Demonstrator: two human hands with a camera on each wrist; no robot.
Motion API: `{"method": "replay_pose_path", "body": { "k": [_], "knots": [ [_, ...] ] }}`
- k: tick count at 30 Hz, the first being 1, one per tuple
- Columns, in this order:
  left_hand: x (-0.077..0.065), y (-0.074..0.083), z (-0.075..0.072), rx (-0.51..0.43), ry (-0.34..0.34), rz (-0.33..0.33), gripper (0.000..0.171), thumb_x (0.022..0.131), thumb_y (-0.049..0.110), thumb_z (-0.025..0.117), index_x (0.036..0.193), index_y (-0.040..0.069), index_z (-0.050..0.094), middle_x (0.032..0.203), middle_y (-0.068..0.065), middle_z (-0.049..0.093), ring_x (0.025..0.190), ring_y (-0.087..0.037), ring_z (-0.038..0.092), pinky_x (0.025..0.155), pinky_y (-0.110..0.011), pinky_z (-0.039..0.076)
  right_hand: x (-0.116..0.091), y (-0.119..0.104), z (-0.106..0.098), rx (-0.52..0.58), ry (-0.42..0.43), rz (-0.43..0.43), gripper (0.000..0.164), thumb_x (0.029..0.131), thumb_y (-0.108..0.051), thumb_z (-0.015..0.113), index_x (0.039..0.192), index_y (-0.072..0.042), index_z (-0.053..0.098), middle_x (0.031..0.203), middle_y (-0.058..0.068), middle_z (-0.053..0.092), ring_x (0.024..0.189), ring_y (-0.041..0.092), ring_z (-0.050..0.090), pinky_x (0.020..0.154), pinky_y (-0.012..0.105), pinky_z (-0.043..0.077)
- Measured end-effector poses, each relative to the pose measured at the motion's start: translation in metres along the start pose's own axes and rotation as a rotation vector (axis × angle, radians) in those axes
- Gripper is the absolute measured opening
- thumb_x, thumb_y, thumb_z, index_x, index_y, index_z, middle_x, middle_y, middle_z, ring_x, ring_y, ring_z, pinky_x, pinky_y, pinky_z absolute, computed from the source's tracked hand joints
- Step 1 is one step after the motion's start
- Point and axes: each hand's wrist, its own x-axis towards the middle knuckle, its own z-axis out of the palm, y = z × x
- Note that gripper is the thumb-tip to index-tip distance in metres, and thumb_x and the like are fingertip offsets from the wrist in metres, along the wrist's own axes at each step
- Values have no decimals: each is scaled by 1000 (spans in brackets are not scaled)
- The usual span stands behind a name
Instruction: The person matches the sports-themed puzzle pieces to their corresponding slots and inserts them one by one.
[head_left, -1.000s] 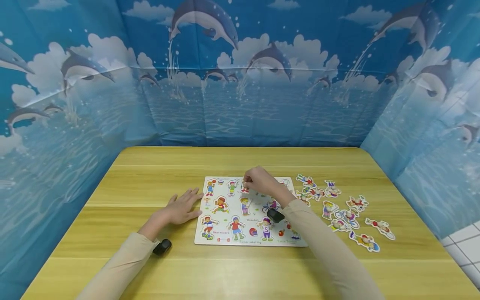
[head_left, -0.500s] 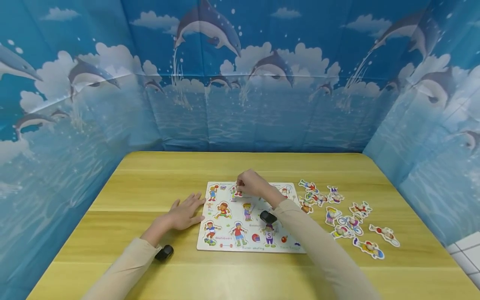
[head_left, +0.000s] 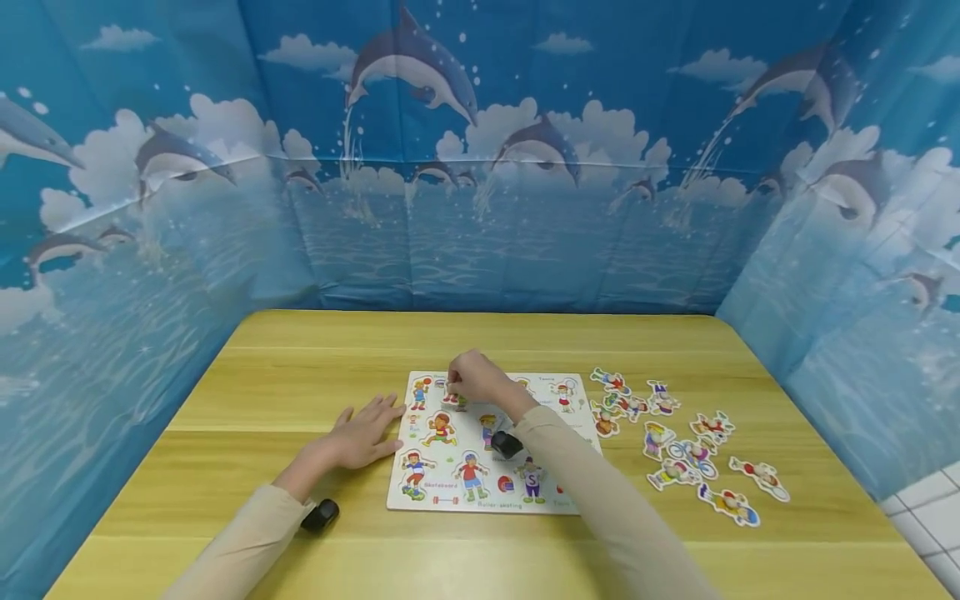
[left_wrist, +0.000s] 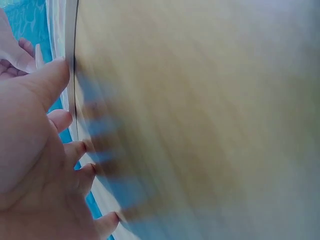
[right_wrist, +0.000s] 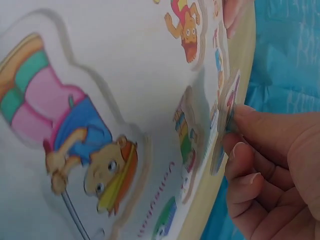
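A white puzzle board printed with sports figures lies on the table. Over its upper left part, my right hand pinches a flat figure-shaped puzzle piece between thumb and fingers. In the right wrist view the piece is seen nearly edge-on, tilted up against or just above the board; I cannot tell whether it touches. My left hand lies on the table at the board's left side, fingers spread, thumb and fingertips at the board's edge. The right hand and forearm hide parts of the board.
Several loose figure pieces lie right of the board, some overlapping, among them a tennis player piece and a cyclist piece. A dolphin-print curtain surrounds the wooden table at the back and sides.
My right hand has moved left across the top of the board with the puzzle piece, from the upper middle to the upper left. The left hand stays at the board's edge.
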Motion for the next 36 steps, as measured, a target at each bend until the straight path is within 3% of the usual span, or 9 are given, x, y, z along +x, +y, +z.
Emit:
{"method": "replay_pose_path", "body": {
  "k": [14,36],
  "knots": [
    [-3,2,1,-15,-7,-2,63,97,43,44,149,12,24,159,-16,11,147,-37,9,111,-69,5,12,-13,13,18,-39,-2,11,89,-14,63,85,-7,70,80,6,69,53,7,49,52,18,39],
    [-2,3,-3,7,-13,-12,61,98,41,43,148,11,26,159,-15,11,147,-37,9,111,-69,6,33,-33,22,-89,-48,45,13,91,-16,60,85,-9,69,79,3,68,58,7,51,54,17,40]
  ]
}}
